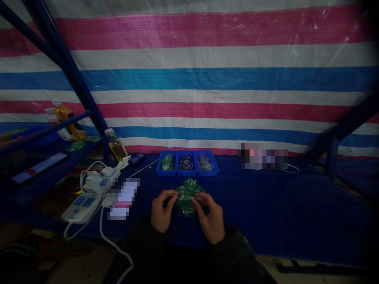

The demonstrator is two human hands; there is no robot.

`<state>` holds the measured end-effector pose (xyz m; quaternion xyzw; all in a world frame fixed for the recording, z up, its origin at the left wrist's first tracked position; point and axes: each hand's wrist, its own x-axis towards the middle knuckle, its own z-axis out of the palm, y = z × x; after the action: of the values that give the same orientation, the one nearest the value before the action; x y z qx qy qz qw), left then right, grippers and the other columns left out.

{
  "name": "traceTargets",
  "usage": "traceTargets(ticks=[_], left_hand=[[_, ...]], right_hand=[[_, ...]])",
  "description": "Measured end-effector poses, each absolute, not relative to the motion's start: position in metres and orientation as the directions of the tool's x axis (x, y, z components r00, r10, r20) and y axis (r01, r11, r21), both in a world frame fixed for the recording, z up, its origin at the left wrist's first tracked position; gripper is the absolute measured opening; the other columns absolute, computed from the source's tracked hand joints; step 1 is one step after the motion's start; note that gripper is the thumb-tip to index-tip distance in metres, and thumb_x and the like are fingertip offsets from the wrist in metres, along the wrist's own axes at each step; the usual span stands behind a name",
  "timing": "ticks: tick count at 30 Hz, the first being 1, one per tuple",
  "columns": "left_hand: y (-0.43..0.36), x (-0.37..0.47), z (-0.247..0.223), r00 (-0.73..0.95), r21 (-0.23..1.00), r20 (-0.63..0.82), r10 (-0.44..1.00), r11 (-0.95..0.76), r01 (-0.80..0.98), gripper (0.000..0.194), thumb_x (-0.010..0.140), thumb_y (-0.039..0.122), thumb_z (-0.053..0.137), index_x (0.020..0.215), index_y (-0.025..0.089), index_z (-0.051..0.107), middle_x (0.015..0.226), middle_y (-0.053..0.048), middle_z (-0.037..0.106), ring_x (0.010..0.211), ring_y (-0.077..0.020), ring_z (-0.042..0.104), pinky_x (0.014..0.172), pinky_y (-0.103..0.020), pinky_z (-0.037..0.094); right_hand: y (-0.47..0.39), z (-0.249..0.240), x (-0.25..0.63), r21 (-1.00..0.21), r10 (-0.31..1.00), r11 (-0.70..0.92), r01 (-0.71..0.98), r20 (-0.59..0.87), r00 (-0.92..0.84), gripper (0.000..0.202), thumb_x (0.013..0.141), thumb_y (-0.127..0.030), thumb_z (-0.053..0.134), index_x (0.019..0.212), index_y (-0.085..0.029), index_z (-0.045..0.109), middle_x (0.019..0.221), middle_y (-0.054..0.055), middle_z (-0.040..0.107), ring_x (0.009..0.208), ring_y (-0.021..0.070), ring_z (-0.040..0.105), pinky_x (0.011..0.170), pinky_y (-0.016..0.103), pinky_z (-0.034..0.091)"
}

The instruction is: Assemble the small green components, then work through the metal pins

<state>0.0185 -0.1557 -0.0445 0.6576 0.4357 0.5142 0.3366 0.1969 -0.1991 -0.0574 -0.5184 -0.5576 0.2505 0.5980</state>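
In the head view, a small heap of crinkled green plastic packets (187, 199) lies on the blue table in front of me. My left hand (161, 210) pinches the left edge of the heap between thumb and fingers. On the other side, my right hand (212, 217) is closed at the right edge, thumb and index finger together on the green plastic. Just beyond the heap stand three joined blue bins: the left bin (166, 172) holds green packets, the middle bin (187, 173) small metal pins or screws, the right bin (208, 172) small clear-looking pieces.
Left of my hands lie a blurred-out phone (123, 199) and a white power strip (81, 207) with plugs and cables. Behind them stands a bottle (116, 146) beside a blue metal post (89, 94). A striped tarp (207, 79) hangs behind. At the right back lies a pixelated object (262, 156).
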Motion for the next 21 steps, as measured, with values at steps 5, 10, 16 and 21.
traceTargets(ticks=[5, 10, 16, 21], left_hand=[[-0.155, 0.018, -0.046, 0.113, 0.889, 0.384, 0.916, -0.400, 0.222, 0.011, 0.094, 0.025, 0.062, 0.095, 0.018, 0.071, 0.095, -0.006, 0.075, 0.093, -0.0207, 0.071, 0.085, -0.029, 0.054], [-0.156, 0.018, -0.037, 0.184, 0.847, 0.424, 0.887, -0.461, 0.264, 0.018, 0.095, 0.021, 0.059, 0.094, 0.020, 0.077, 0.095, -0.006, 0.074, 0.093, -0.0205, 0.069, 0.086, -0.030, 0.052], [-0.154, 0.019, -0.034, 0.182, 0.845, 0.435, 0.882, -0.469, 0.257, 0.015, 0.092, 0.020, 0.063, 0.095, 0.020, 0.077, 0.093, -0.007, 0.072, 0.090, -0.0211, 0.068, 0.080, -0.030, 0.053], [-0.155, 0.019, -0.031, 0.156, 0.815, 0.474, 0.867, -0.498, 0.297, 0.014, 0.091, 0.022, 0.065, 0.094, 0.020, 0.078, 0.097, -0.009, 0.069, 0.093, -0.0222, 0.066, 0.077, -0.030, 0.053]], right_hand=[[-0.198, -0.060, 0.197, -0.908, 0.876, 0.314, 0.277, 0.390, 0.284, 0.016, 0.093, -0.036, 0.065, 0.093, -0.022, 0.059, 0.079, 0.002, 0.070, 0.064, 0.0168, 0.067, 0.061, 0.027, 0.053], [-0.200, -0.055, 0.198, -0.890, 0.880, 0.326, 0.319, 0.409, 0.242, 0.012, 0.095, -0.033, 0.063, 0.094, -0.021, 0.066, 0.080, 0.002, 0.071, 0.064, 0.0164, 0.066, 0.062, 0.027, 0.052], [-0.201, -0.049, 0.200, -0.861, 0.867, 0.367, 0.351, 0.454, 0.207, 0.023, 0.101, -0.026, 0.049, 0.105, -0.022, 0.070, 0.079, 0.002, 0.071, 0.069, 0.0172, 0.068, 0.073, 0.030, 0.054], [-0.200, -0.051, 0.199, -0.851, 0.857, 0.395, 0.346, 0.477, 0.195, 0.020, 0.099, -0.025, 0.053, 0.104, -0.022, 0.071, 0.091, 0.005, 0.072, 0.069, 0.0172, 0.067, 0.069, 0.031, 0.055]])
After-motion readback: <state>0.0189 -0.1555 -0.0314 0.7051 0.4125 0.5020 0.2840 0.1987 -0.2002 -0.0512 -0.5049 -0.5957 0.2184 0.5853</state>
